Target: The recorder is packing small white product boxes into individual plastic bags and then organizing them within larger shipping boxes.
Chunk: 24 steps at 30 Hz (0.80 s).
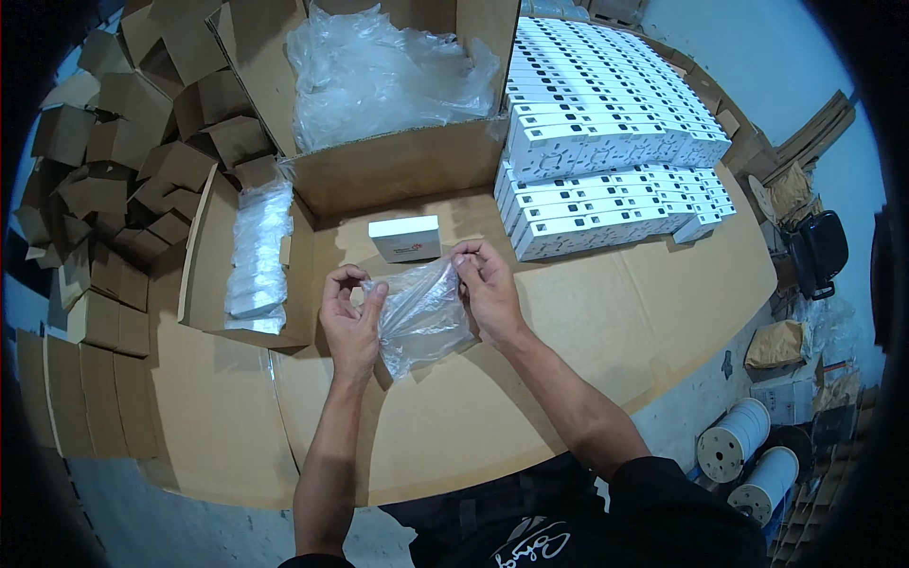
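Note:
A clear plastic bag (423,317) is stretched between my two hands above the cardboard-covered table. My left hand (352,317) pinches its left upper edge, and my right hand (488,293) grips its upper right corner. The bag looks flat, with nothing visible in it. Just beyond it a small white box (405,240) stands on the table, with small print on its front. Left of my hands is an open cardboard carton (204,275), holding a row of white items wrapped in clear plastic (258,251).
A large carton of loose clear bags (379,80) stands at the back. Stacked white boxes (606,133) fill the back right. Open brown cartons (123,142) pile up at the left. Cable spools (734,440) and a black chair (822,248) are beyond the table's right edge.

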Each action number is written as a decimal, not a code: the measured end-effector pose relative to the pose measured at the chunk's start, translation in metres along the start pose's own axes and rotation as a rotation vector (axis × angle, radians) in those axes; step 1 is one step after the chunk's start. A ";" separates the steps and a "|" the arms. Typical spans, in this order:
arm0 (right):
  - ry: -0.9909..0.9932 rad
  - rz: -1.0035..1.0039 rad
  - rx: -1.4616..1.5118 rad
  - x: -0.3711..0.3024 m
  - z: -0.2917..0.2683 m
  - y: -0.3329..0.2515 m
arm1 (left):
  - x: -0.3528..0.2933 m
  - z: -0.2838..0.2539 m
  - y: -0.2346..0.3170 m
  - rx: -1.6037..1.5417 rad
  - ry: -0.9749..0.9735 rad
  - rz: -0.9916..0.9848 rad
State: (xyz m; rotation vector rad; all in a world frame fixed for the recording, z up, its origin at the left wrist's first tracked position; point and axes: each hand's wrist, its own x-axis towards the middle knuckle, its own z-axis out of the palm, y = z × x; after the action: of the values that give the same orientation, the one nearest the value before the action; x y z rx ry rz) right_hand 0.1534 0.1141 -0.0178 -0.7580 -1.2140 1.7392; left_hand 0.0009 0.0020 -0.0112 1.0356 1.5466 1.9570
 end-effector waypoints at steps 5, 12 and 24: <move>-0.071 0.002 -0.209 -0.012 0.007 -0.002 | 0.001 -0.002 -0.004 -0.040 0.056 -0.056; -0.139 0.008 -0.442 -0.008 0.000 -0.014 | 0.003 -0.008 0.019 -0.054 0.067 -0.323; -0.186 0.277 -0.268 -0.010 -0.003 -0.037 | 0.000 -0.005 0.042 0.829 -0.468 0.727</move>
State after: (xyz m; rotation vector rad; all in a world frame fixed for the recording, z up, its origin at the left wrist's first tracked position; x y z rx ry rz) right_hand 0.1719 0.1124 0.0158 -0.9768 -1.5495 1.9271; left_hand 0.0021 -0.0128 0.0282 2.4634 1.8641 1.1900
